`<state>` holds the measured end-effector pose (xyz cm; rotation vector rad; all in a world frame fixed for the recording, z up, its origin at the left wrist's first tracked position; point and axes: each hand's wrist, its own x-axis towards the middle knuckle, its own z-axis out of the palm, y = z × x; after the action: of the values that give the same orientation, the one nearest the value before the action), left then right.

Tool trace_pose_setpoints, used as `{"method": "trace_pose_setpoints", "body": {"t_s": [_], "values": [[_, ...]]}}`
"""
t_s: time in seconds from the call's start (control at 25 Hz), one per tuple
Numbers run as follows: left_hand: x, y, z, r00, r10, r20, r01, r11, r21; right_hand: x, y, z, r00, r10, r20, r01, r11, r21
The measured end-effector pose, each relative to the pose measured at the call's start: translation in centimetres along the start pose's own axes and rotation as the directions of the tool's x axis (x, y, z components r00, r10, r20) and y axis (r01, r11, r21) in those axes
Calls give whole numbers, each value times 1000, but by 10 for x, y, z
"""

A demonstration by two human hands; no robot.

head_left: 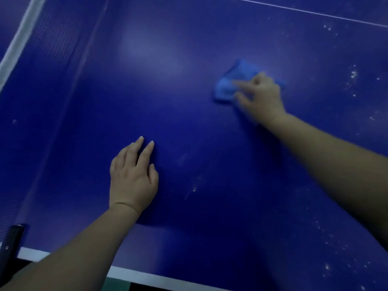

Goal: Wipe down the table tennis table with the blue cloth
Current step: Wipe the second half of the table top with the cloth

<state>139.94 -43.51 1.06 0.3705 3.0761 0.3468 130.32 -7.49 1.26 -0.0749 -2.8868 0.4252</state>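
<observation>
Dim; soft glare on table (151, 57); right hand (260, 95) motion-blurred.

Head view, steeply down, near table (189, 122)

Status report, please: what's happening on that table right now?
Left hand flat on dark blue table tennis table. Right hand holding crumpled light blue cloth. White specks at right.

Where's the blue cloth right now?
In the head view, the blue cloth sits upper right on the table, held by the right hand.
</observation>
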Motion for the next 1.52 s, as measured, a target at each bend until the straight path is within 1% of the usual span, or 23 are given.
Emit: {"method": "trace_pose_setpoints", "body": {"t_s": [0.04,0.12,0.16,0.2,0.28,0.36,0.4,0.48,0.56,0.64,0.68,0.72,0.8,0.84,0.92,1.04,1.16,1.28,1.32,1.36,1.44,1.48,1.52], "values": [[0,-1,0,1000,2,-4,-2,1000,0,23,24,-2,973,217,-73,-221,973,-58],[0,-2,1,1000,7,-17,-7,1000,5,62,48,-2,847,514,-137,-526,847,-77],[0,-1,2,1000,6,-19,-6,1000,8,76,45,2,790,597,-139,-608,792,-54],[0,-2,2,1000,4,-20,-4,1000,8,86,33,8,779,616,-121,-624,781,-43],[-1,-1,2,1000,7,-22,-7,1000,4,87,-9,18,878,477,-41,-479,876,-65],[-1,-1,1,1000,7,-18,-7,1000,-5,52,-57,22,982,180,59,-178,983,-31],[-1,0,0,1000,6,-16,-6,1000,-9,23,-78,21,995,17,97,-19,1000,16],[-1,1,-2,1000,-2,-9,2,1000,-18,-54,-103,9,954,-274,125,256,956,142],[0,2,-2,1000,-13,-3,13,999,-29,-126,-101,-8,831,-512,218,466,854,233],[-1,2,-2,1000,-11,13,11,1000,-26,-154,-74,-21,740,-618,265,562,785,263],[-1,1,-1,1000,-6,18,6,1000,-25,-148,-58,-23,758,-607,241,557,793,247],[0,-1,0,1000,0,16,1,1000,-24,-135,-45,-22,824,-535,185,498,841,213],[-1,-1,1,1000,13,5,-13,1000,-26,-93,-33,-16,981,-192,17,190,977,101],[-2,-2,1,1000,13,1,-13,999,-33,-71,-33,-9,999,28,-42,-26,998,59],[-3,-2,2,1000,10,-1,-10,998,-57,-43,-52,6,939,335,-76,-333,942,38],[-2,-3,0,1000,7,-13,-9,987,-159,-65,-103,15,957,290,-9,-289,956,41],[-8,-11,-15,1000,-12,11,15,926,-378,-159,-152,6,1000,-10,19,7,992,124],[-41,-45,-27,999,-42,8,42,937,-347,-236,-149,-15,911,-378,166,345,917,199],[-56,-61,-30,999,-38,9,39,950,-310,-241,-136,-21,894,-414,170,388,906,169],[-69,-77,-33,999,-42,15,45,962,-271,-237,-119,-22,922,-365,130,351,929,116],[-88,-105,-37,997,-62,36,67,981,-180,-209,-91,-24,999,-4,-34,5,1000,25],[-94,-115,-36,997,-62,42,68,988,-138,-190,-83,-21,968,223,-118,-226,974,-12],[-97,-122,-33,998,-56,43,60,992,-111,-172,-81,-15,891,418,-177,-429,903,-27]]}}
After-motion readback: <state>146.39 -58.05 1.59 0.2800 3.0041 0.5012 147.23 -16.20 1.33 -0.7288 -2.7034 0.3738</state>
